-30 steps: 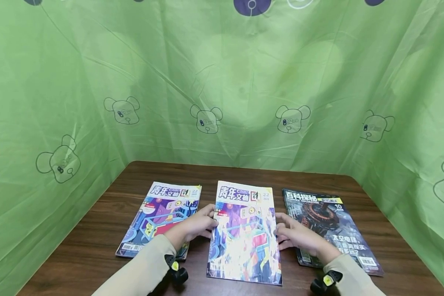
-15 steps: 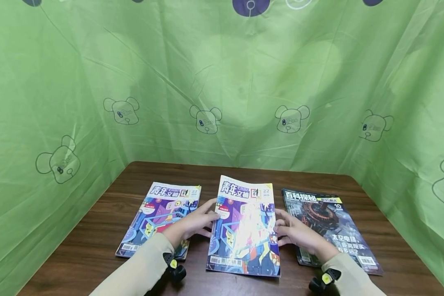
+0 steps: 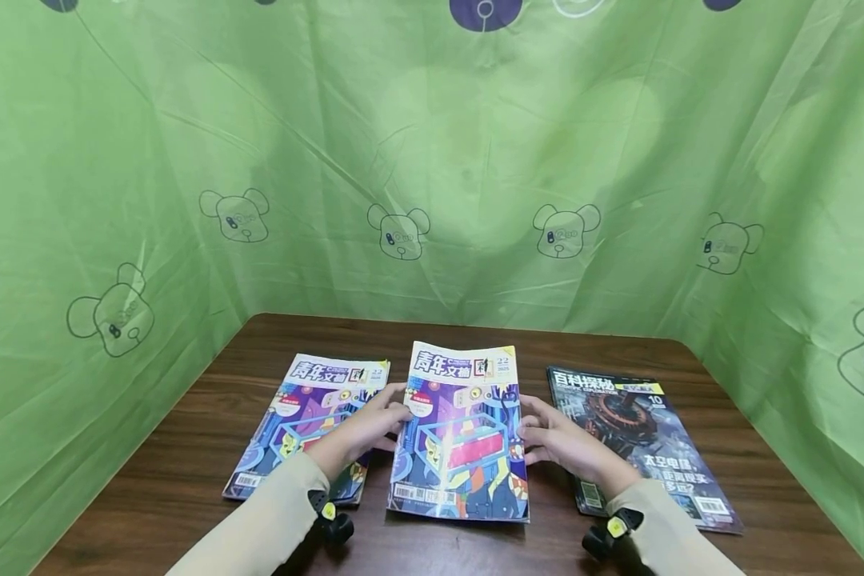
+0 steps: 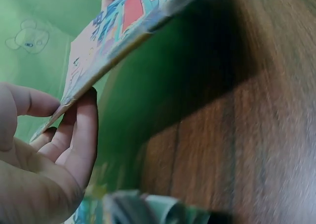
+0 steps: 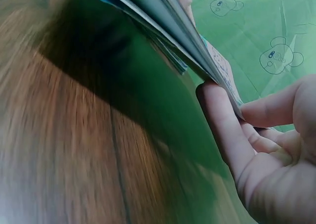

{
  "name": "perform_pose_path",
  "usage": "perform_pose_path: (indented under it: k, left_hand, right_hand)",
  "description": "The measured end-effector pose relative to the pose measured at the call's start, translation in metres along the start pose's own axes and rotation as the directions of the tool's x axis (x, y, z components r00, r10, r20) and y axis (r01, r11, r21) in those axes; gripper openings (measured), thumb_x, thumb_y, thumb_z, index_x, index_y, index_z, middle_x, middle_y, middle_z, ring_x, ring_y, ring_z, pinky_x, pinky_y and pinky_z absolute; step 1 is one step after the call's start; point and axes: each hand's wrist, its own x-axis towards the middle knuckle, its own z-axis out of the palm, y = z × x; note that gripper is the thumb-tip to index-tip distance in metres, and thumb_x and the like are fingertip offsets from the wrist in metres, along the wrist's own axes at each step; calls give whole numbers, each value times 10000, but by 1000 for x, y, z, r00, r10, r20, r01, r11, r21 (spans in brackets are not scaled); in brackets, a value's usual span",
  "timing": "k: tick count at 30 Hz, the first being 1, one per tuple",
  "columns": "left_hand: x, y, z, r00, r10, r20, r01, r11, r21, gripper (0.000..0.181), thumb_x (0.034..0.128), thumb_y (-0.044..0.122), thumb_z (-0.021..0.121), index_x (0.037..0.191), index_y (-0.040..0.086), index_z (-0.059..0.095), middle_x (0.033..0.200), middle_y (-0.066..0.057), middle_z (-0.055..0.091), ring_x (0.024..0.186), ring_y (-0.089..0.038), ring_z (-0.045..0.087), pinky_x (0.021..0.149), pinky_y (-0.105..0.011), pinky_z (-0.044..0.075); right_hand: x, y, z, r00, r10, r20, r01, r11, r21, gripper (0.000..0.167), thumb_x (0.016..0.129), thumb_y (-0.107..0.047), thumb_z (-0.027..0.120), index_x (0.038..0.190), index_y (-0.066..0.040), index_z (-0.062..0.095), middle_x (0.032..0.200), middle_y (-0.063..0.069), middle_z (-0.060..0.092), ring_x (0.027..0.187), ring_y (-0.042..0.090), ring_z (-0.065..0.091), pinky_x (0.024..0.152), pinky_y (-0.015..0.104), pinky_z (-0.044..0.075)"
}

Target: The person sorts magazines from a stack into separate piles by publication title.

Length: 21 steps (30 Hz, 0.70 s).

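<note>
A purple-covered magazine [image 3: 461, 448] with a white title band is held above the table's middle by both hands. My left hand [image 3: 363, 428] pinches its left edge; in the left wrist view the thumb lies on the cover and the fingers [image 4: 84, 135] are beneath. On the opposite edge my right hand [image 3: 565, 440] pinches it the same way, with the pages slightly fanned in the right wrist view. A magazine [image 3: 295, 408] with a matching cover lies to the left, partly behind my left forearm. To the right lies a dark magazine [image 3: 619, 416], partly covered by my right hand and wrist.
The brown wooden table [image 3: 209, 400] carries the magazines, and a green curtain [image 3: 475, 272] printed with bear heads surrounds its back and sides. Edges of other items show beneath both the left and right magazines.
The held magazine has risen and tilted up off the table, then shifted slightly left with both hands. Glare on its cover has shrunk. The side magazines stay put.
</note>
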Motion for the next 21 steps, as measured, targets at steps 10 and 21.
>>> perform_pose_path:
  k: [10, 21]
  left_hand:
    - [-9, -1, -21, 990, -27, -135, 27, 1000, 2, 502, 967, 147, 516, 1443, 42, 394, 1184, -219, 591, 929, -286, 658, 689, -423, 607]
    - [-22, -2, -52, 979, -40, -200, 41, 999, 0, 461, 975, 171, 522, 1411, 68, 409, 1226, -240, 585, 950, -292, 665, 731, -435, 611]
  right_hand:
    - [20, 3, 20, 1000, 12, 20, -13, 997, 80, 684, 1003, -44, 524, 1576, -22, 151, 1180, 221, 578, 970, 277, 658, 802, 379, 591]
    - [47, 0, 50, 997, -7, 78, -4, 990, 141, 682, 1004, -41, 520, 1575, -13, 149, 1169, 209, 603, 964, 262, 664, 806, 355, 588]
